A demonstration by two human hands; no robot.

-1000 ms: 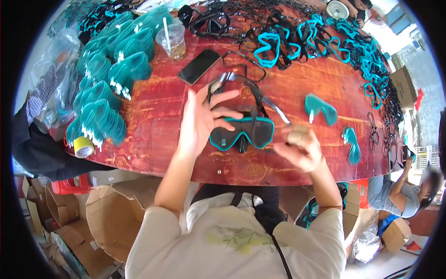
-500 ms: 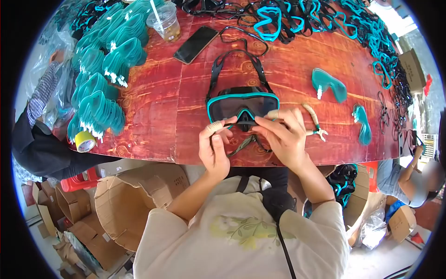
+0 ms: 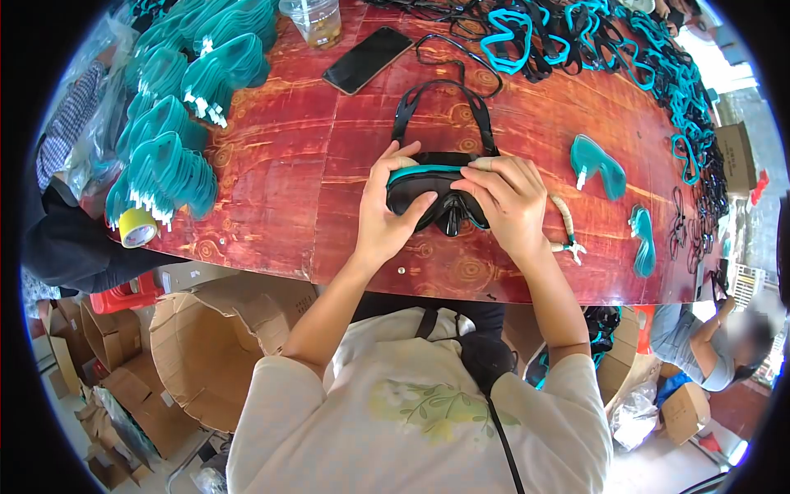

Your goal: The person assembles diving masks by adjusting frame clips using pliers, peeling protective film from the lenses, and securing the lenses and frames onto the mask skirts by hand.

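Observation:
A black diving mask (image 3: 451, 212) with a teal frame lies near the front edge of the red table, its black strap looped out behind it. My left hand (image 3: 390, 206) grips its left side, thumb across the lens area and fingers at the upper rim. On the right side, my right hand (image 3: 508, 200) pinches the teal upper rim with its fingertips. Just right of that hand rest pliers (image 3: 564, 221) with wrapped handles. Farther right are a teal lens-shaped piece (image 3: 598, 166) and a small stack of similar pieces (image 3: 643, 241).
Stacks of teal pieces (image 3: 174, 173) and yellow tape (image 3: 137, 227) occupy the left side. A phone (image 3: 367, 60) and plastic cup (image 3: 316, 21) lie beyond the mask. Teal and black frames (image 3: 592, 37) fill the far right. A person (image 3: 716, 346) sits at the right; cardboard boxes (image 3: 206, 354) stand below.
The pliers have left my right hand and lie on the table. Both hands have moved from the mask's nose area to its sides and upper rim. The loose strip below the mask is gone from view.

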